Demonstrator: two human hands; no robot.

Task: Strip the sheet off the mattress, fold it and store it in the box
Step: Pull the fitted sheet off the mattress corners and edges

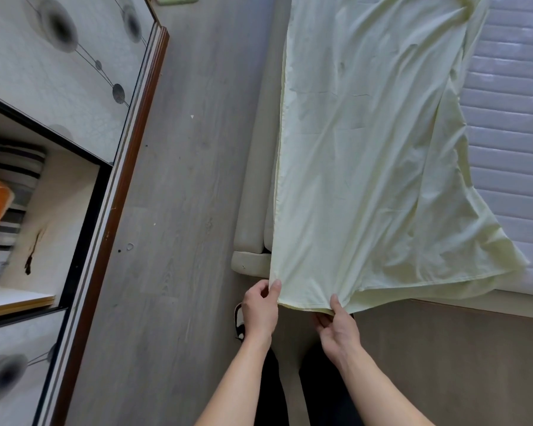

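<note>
A pale yellow-green sheet (366, 155) lies folded lengthwise along the left side of the bed, reaching from the top of the view to the bed's near end. The quilted white mattress (511, 124) shows bare to its right. My left hand (260, 309) pinches the sheet's near left corner between thumb and fingers. My right hand (339, 329) pinches the near edge a little to the right, thumb on top and fingers under the cloth. No box is in view.
A pale padded bed frame (253, 186) runs along the sheet's left edge. Grey wood floor (182, 179) lies between the bed and a wardrobe (74, 149) on the left, whose open compartment holds striped and orange bedding (3, 204). My dark-trousered legs stand below.
</note>
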